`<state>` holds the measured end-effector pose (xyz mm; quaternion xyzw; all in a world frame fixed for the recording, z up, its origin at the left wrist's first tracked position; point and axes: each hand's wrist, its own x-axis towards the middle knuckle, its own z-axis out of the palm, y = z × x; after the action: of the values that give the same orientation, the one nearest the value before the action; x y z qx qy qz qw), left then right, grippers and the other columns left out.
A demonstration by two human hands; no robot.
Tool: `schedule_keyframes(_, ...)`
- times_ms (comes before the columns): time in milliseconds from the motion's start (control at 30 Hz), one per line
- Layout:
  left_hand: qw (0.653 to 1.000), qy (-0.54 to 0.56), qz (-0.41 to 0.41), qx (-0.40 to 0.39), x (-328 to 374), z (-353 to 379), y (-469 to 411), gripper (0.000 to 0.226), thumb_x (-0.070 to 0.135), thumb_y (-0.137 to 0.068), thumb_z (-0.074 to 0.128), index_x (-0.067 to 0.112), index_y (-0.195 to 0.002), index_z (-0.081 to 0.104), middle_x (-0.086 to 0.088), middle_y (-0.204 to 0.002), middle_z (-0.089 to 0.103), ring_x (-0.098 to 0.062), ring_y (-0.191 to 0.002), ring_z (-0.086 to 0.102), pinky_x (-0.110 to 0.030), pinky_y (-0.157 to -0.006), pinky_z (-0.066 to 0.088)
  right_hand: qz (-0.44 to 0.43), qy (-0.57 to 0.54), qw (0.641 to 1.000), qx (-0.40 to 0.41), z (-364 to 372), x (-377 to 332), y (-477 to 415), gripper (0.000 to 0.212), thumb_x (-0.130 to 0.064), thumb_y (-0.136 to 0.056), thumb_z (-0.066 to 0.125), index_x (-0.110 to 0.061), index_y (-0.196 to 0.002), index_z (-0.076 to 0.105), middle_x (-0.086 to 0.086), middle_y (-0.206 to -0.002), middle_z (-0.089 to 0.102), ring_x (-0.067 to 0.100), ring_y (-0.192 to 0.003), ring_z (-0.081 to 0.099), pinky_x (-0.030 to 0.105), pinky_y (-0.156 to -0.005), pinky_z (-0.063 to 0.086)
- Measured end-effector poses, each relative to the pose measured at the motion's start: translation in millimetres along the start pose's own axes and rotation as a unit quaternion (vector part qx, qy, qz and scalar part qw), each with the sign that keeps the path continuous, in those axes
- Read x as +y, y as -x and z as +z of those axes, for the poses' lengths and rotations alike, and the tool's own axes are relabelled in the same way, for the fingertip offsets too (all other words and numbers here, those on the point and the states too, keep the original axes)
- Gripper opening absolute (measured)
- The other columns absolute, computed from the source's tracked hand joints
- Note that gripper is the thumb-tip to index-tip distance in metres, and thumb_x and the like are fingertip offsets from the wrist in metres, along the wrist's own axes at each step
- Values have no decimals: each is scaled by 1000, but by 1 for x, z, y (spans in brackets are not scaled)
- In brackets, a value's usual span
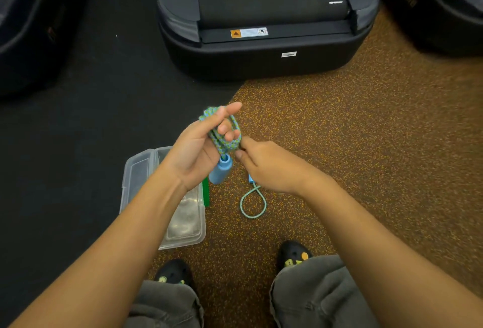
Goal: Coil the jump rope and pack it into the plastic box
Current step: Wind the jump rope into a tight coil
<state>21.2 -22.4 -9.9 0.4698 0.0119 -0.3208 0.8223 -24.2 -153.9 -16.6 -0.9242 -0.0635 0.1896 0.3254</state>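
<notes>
knees point(321, 291) lowest; left hand point(198, 152) grips coiled jump rope point(222, 139), right hand point(271, 168) pinches strand; plastic box point(183, 223) underneath.

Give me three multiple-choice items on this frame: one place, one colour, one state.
1. Where is the plastic box? A on the floor, under the left forearm; B on a chair; C on a table.
2. Colour of the handle of the jump rope, hanging below the left hand? A red; B blue; C black.
3. The box is: A open; B closed; C taped shut.
Key: 1A, floor shows around it; 2B, plainly light blue; 3A, lid lies open beside it.
</notes>
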Motion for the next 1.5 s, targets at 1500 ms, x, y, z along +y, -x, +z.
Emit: schedule_keyframes(1500,995,100,-6,-3,-1,-2,-2,23,20,-91,41,8,-99,59,5,-63,61,-10,-68,65,-21,-75,54,16,-3,1000,10,0,1,-2,25,-26,-98,32,-8,-107,46,22,-101,62,35,-82,57,41,-72,46)
